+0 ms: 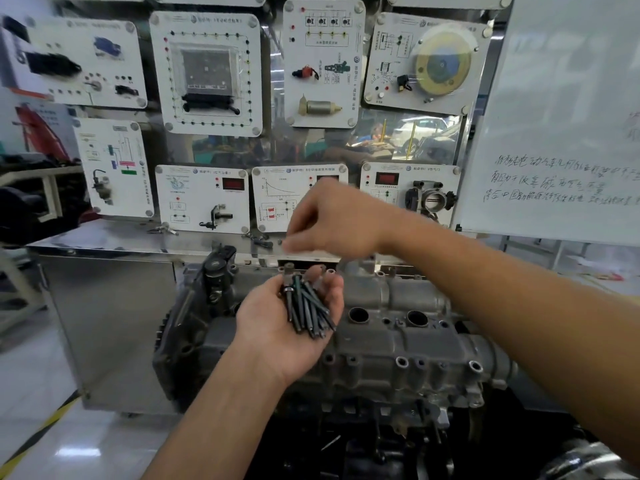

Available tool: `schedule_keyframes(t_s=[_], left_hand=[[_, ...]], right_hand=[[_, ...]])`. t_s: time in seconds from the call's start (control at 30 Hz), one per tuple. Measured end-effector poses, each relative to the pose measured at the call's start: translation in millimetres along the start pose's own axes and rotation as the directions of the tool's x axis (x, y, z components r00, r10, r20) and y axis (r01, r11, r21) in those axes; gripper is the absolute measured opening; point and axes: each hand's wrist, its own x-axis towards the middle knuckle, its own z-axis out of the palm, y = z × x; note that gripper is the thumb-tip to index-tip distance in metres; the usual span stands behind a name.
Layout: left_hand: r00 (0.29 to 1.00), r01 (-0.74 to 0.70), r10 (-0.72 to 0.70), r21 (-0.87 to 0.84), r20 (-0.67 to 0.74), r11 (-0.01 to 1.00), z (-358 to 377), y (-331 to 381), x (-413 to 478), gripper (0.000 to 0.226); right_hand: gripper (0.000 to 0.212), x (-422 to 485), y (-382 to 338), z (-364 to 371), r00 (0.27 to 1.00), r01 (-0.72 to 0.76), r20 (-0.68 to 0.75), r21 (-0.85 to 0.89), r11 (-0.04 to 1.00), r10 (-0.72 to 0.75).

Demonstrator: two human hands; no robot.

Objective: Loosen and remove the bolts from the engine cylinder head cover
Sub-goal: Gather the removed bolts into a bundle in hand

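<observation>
Left hand cups bolts, fingers curled, above cylinder head cover.
Right hand blurred, grip unclear; steel bench, wall panels behind.

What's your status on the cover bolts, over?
Left hand palm up, cupping a bundle of bolts. Right hand above far edge of the cover, fingers bunched, blurred, hold unclear. Near holes empty. Nothing in the way.
</observation>
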Motion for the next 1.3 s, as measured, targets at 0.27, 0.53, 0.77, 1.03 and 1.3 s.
schedule_keyframes(t_s=[0.27, 0.53, 0.77, 1.03, 1.3], left_hand=[[0.994, -0.105, 0.105, 0.021, -0.004, 0.994, -5, 27, -6, 0.054], [0.991, -0.128, 0.129, 0.047, -0.018, 0.991, -7, 29, -3, 0.057], [0.992, -0.122, 0.124, 0.057, -0.028, 0.991, -9, 29, -5, 0.057], [0.992, -0.111, 0.114, 0.059, -0.045, 0.992, -6, 25, -9, 0.052], [0.990, -0.142, 0.142, -0.030, -0.003, 0.989, -14, 31, -20, 0.039]], right_hand=[[0.025, -7, 47, 39, 0.914, -0.159, 0.308, -0.326, 0.932, 0.264], [0.021, 2, 40, 66, 0.882, -0.010, 0.378, -0.583, 0.813, 0.282], [0.021, 2, 32, 43, 0.925, 0.074, 0.359, -0.490, 0.868, 0.123], [0.015, 4, -9, -19, 0.968, 0.168, 0.180, 0.059, 0.984, -0.176], [0.016, 16, -33, 40, 0.950, 0.238, 0.236, -0.124, 0.963, -0.205]])
